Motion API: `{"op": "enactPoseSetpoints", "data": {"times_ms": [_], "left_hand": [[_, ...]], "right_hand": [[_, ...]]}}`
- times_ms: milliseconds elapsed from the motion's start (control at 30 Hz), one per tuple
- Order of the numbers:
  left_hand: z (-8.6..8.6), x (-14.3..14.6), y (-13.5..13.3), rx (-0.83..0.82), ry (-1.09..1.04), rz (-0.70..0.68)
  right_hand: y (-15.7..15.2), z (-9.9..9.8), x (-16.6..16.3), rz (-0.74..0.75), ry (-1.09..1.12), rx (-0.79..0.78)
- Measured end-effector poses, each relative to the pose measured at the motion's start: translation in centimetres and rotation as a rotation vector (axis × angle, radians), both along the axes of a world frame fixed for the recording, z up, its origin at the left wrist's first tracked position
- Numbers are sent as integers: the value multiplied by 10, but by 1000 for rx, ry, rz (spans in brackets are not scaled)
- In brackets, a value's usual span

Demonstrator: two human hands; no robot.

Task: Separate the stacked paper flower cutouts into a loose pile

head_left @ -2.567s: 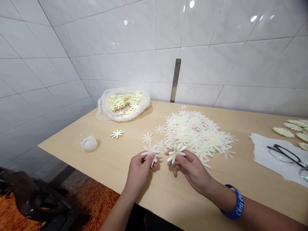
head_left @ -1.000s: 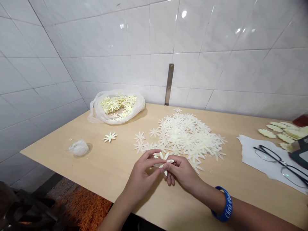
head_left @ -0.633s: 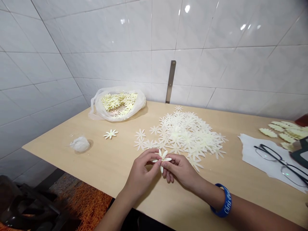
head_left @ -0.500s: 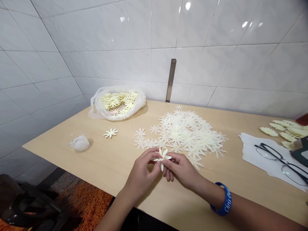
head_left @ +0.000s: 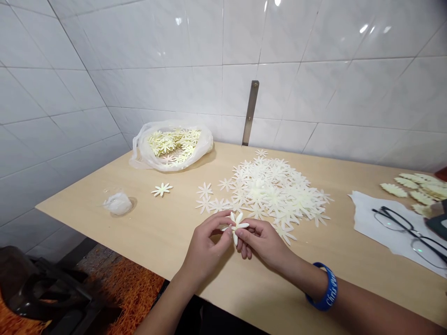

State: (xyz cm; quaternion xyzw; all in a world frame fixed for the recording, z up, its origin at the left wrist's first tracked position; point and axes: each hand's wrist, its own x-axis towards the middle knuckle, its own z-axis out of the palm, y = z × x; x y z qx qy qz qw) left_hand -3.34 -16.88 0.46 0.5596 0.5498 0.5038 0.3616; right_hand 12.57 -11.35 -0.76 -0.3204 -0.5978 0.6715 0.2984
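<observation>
Held item: flower [head_left: 236, 226], one cream paper piece with many petals, just above the table [head_left: 157, 242] near its front edge. It sits between the two hands and equally near both, its face tilted toward the camera and its petals fanning up, with no clear long axis. Left hand [head_left: 206, 246]: thumb and forefinger pinched on the flower's left side. Right hand [head_left: 267, 242], with a blue wristband [head_left: 326, 292]: fingertips pinched on its right side. The pile [head_left: 275, 193] of like pieces lies flat just beyond, and the bag [head_left: 172, 144] is well apart at far left.
</observation>
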Motion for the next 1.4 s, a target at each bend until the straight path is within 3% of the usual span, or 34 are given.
{"op": "enactPoseSetpoints", "data": {"times_ms": [533, 1233, 1400], "left_hand": [[8, 3, 2, -162, -261, 15], [14, 5, 12, -165, -163, 75], [25, -12, 21, -192, -173, 66]], "right_hand": [[-1, 2, 1, -30, -27, 100], [1, -3, -1, -31, 17, 42], [4, -9, 1, -50, 29, 34]]}}
